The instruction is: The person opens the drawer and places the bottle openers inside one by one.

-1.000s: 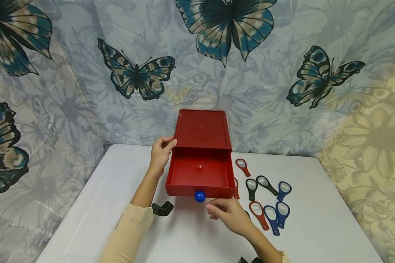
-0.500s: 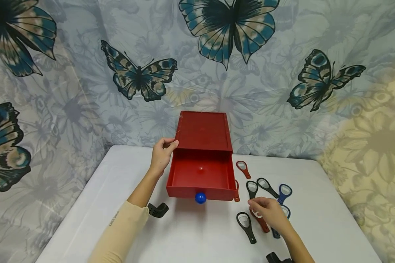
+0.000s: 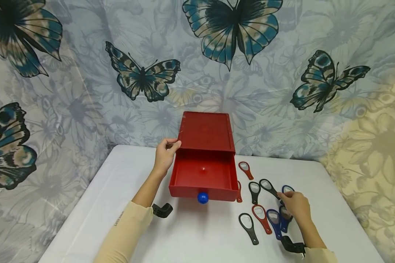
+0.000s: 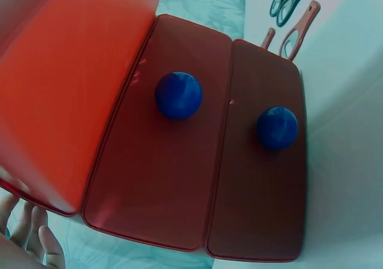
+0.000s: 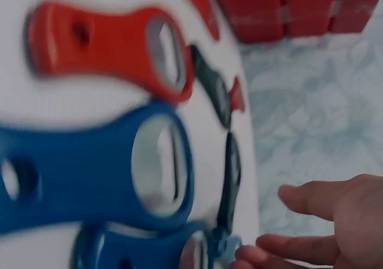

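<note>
My left hand [image 3: 164, 156] touches the upper left side of a red drawer cabinet [image 3: 206, 131], thumb at its front edge. The cabinet's top drawer [image 3: 203, 175], with a blue knob [image 3: 202, 198], is pulled out and its visible floor is bare. In the left wrist view, two closed drawers with blue knobs [image 4: 179, 95] show below it. My right hand [image 3: 296, 207] is over the right-hand magnifying glasses, partly covering a far blue magnifying glass [image 3: 288, 189]. In the right wrist view its thumb and fingers are apart with nothing between them. A black magnifying glass [image 3: 269, 188] ends beside its fingertips.
Near the front lies a black magnifying glass [image 3: 248, 228]. Red [image 3: 262, 218] and blue [image 3: 275, 223] ones lie between it and my right hand. Another red one [image 3: 245, 170] lies farther back, beside the cabinet. A patterned butterfly cloth [image 3: 145, 124] hangs behind the white table [image 3: 135, 160].
My right hand has moved from beside the blue knob to the right, over the magnifying glasses. The black magnifying glass near the front came into view. My left hand stays at the cabinet.
</note>
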